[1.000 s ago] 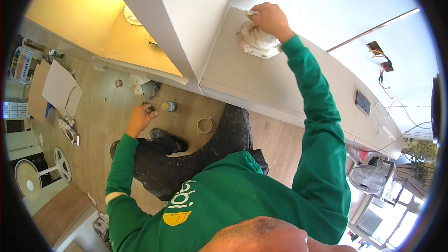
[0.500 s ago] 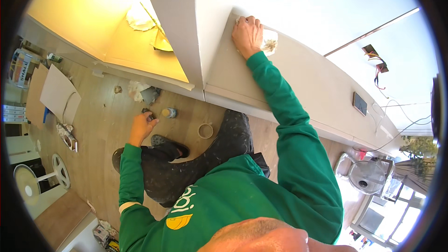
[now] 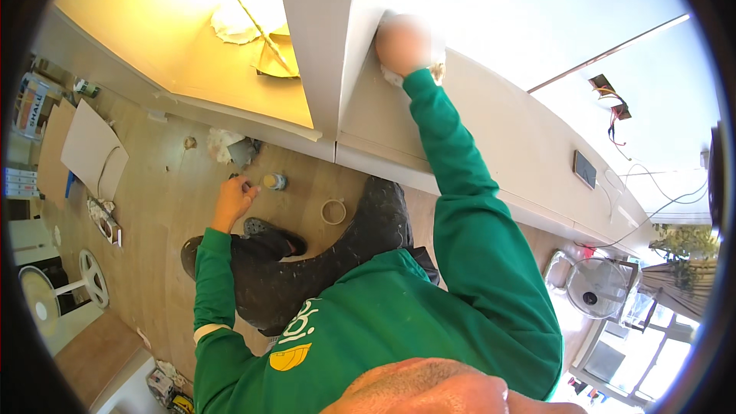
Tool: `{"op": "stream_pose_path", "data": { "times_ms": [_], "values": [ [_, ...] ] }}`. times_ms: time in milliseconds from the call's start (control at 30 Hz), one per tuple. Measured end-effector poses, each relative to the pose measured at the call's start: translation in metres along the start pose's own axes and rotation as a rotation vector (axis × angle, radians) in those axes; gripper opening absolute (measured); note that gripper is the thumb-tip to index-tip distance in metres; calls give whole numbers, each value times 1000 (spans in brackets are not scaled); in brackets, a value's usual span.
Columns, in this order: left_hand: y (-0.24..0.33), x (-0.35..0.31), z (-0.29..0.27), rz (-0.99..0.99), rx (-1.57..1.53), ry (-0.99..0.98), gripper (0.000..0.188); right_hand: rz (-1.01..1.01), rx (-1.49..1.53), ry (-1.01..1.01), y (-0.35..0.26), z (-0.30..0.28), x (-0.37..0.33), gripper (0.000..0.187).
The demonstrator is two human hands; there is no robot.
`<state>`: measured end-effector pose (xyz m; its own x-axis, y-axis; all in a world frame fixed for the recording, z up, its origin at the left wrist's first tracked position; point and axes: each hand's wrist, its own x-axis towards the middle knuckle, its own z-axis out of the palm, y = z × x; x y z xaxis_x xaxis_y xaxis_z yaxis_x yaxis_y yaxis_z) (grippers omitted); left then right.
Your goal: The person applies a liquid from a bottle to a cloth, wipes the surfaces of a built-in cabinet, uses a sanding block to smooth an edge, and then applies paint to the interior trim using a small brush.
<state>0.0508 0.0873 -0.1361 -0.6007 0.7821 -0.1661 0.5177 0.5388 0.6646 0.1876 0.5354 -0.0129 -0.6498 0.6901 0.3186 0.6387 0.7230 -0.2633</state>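
Note:
My right hand (image 3: 402, 46) is on the pale ledge (image 3: 475, 111) at its corner with the upright panel. Its fingers are smeared by blur. A crumpled white piece of paper or cloth (image 3: 438, 57) shows at the edges of this hand, with a brownish smudge on it. Lower down on the left, my left hand (image 3: 234, 203) hangs above the floor with its fingers closed. A small dark thing, too indistinct to name, shows at those fingertips. Near this hand, a small bottle or jar (image 3: 274, 182) with a yellowish top stands on the floor.
A roll of tape (image 3: 333, 211) and crumpled scraps (image 3: 224, 146) lie on the wood floor. A phone (image 3: 584, 169) rests on the ledge. Wires hang from a wall opening (image 3: 602, 86). In the yellow-lit recess lies a yellow sheet (image 3: 274, 57). Cardboard (image 3: 93, 149) sits at the left.
My right hand has shifted slightly left and down on the ledge, and the white piece has moved with it. My left hand is nearly still. The whole view has tilted a little.

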Motion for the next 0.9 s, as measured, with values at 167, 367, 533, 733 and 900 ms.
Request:
{"op": "stream_pose_path", "data": {
  "times_ms": [167,367,533,733,900],
  "values": [
    [-7,-8,3,-4,-19,48,27,-689,521,-411,-34,-67,-161,20],
    [5,3,-3,25,49,3,26,-215,324,-110,31,-56,-52,19],
    [-5,-6,1,-22,27,-2,27,-455,67,31,1,-19,-98,22],
    [1,4,-1,43,81,-7,31,-412,27,158,-3,-22,-81,26],
    [1,-2,-2,-10,29,3,32,-492,121,12,-27,-20,-136,23]
  ]
}}
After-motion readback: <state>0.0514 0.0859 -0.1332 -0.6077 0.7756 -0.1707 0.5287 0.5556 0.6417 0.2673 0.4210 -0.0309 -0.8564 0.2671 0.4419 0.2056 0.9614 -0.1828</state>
